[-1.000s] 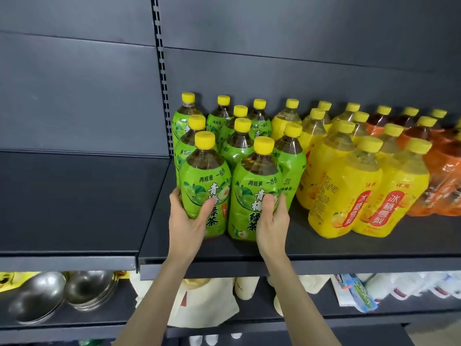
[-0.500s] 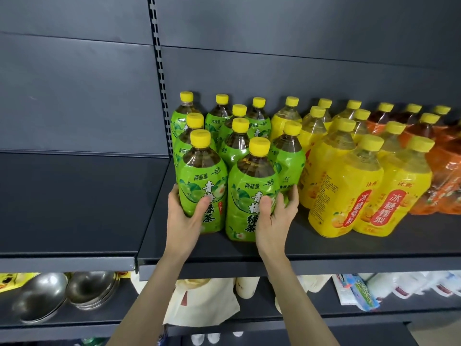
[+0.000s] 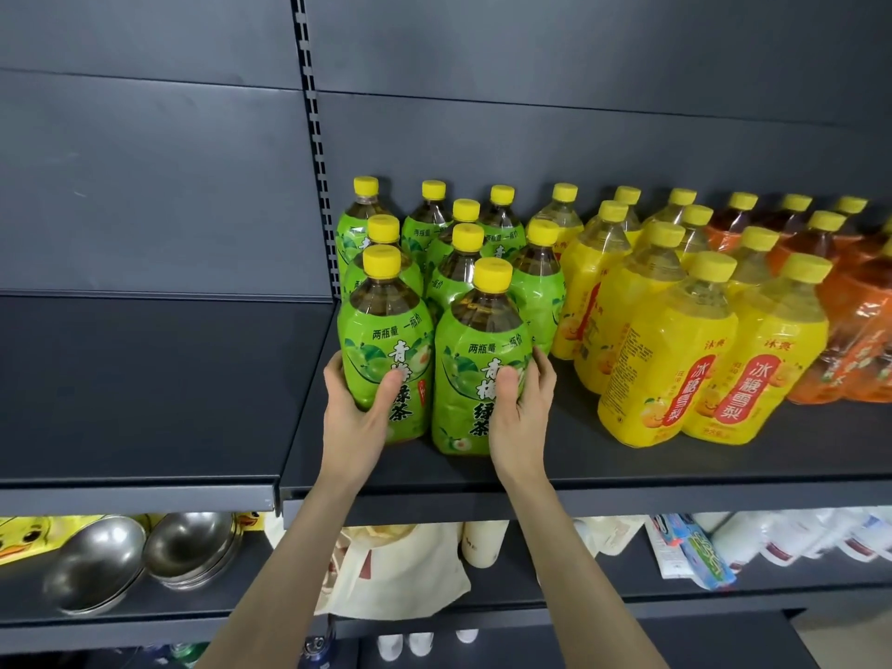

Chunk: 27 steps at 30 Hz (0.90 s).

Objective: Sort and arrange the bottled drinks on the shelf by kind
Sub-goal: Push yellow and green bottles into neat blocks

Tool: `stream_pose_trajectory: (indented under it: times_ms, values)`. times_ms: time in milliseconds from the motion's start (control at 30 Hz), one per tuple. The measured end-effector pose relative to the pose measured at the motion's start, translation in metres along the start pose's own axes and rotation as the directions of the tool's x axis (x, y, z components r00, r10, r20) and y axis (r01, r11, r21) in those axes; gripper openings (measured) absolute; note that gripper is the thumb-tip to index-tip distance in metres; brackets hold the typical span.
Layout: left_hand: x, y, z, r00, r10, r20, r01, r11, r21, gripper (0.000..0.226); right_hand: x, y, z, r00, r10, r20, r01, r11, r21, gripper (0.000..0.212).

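L hand [image 3: 355, 417], R hand [image 3: 521, 412] grip front green btls [image 3: 482, 330]; fingertips prob. behind.

Even, bright overhead light, soft glare on bottle wraps [image 3: 671, 359], wide-angle bending at edges

Dark grey back panels [image 3: 145, 161] flank a slotted upright [image 3: 316, 137].

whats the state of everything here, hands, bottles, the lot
left hand, grips left green bottle
right hand, grips right green bottle
left green bottle, upright, capped, front row
right green bottle, upright, capped, front row
other green bottles, upright, capped, behind those two
yellow bottles, standing, capped, right of the green
orange bottles, capped, far right, partly cut off
bowls, nested, lower shelf
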<state>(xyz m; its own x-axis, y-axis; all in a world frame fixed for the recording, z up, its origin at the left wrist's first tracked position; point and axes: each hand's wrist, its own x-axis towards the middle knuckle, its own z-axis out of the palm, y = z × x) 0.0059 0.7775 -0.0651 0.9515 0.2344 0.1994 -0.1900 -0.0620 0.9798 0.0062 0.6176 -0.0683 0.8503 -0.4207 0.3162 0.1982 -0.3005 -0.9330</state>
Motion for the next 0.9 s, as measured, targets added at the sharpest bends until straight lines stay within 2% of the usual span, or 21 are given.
stream_pose_trajectory:
  times_ms: [167, 300, 400, 500, 700, 900]
  values:
    - [-0.007, 0.007, -0.006, 0.999, 0.003, 0.036, -0.005, 0.998, 0.058, 0.077, -0.010, -0.010, -0.009, 1.000, 0.001, 0.019, 0.000, 0.999, -0.034, 0.077]
    - [-0.023, 0.012, -0.019, 0.994, 0.103, -0.020, -0.098, 0.979, 0.177, 0.038, -0.024, -0.019, -0.022, 1.000, -0.004, 0.008, 0.004, 0.999, -0.035, 0.068]
    - [-0.038, 0.017, -0.030, 0.986, 0.150, -0.072, -0.134, 0.974, 0.184, 0.027, -0.038, -0.028, -0.035, 1.000, -0.021, -0.018, 0.020, 0.997, -0.072, 0.045]
    - [-0.046, 0.030, -0.045, 0.979, 0.192, -0.069, -0.175, 0.964, 0.198, 0.009, -0.056, -0.043, -0.041, 0.992, -0.117, -0.050, 0.110, 0.987, -0.116, 0.028]
    - [-0.055, 0.061, -0.100, 0.965, 0.242, -0.098, -0.225, 0.962, 0.151, 0.013, -0.084, -0.089, -0.016, 0.982, -0.191, 0.008, 0.191, 0.979, -0.074, 0.016]
    - [-0.062, 0.062, -0.207, 0.967, 0.226, -0.121, -0.203, 0.963, 0.178, 0.009, -0.134, -0.125, 0.071, 0.976, -0.192, 0.106, 0.188, 0.981, 0.045, 0.009]
